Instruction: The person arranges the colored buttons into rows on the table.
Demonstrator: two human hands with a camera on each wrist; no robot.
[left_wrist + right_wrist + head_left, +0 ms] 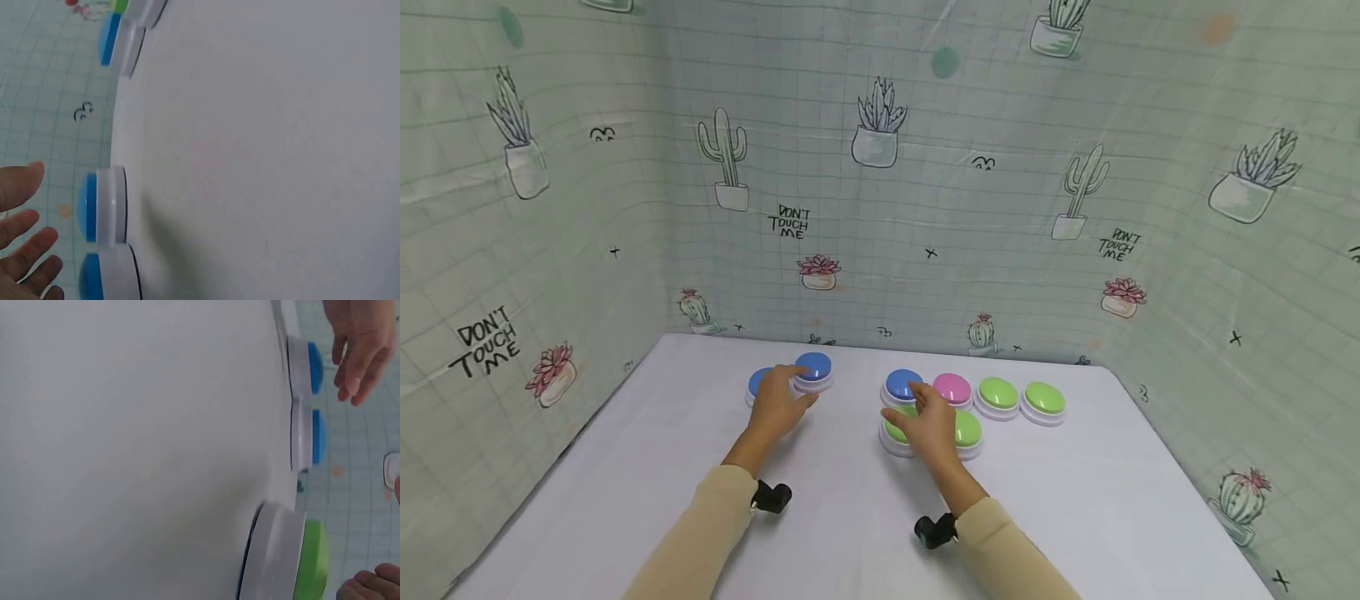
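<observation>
In the head view my left hand (777, 403) hovers over two blue push buttons on white bases, overlapping the left one (758, 382) and the edge of the other (813, 367). The left wrist view shows that hand's spread fingers (28, 250) in the air, apart from the nearer blue button (90, 207). My right hand (931, 425) hangs above two front green buttons, a left one (895, 427) and a right one (968, 428), partly covering both. Its thumb and fingers are apart, with nothing between them. Both wrists wear small black cameras.
Behind the right hand stand a blue button (902, 383) and a pink button (952, 388). Two more green buttons, one (997, 392) beside the other (1044, 398), continue that row rightward. A cactus-printed cloth (925, 208) rises around the white table (842, 517).
</observation>
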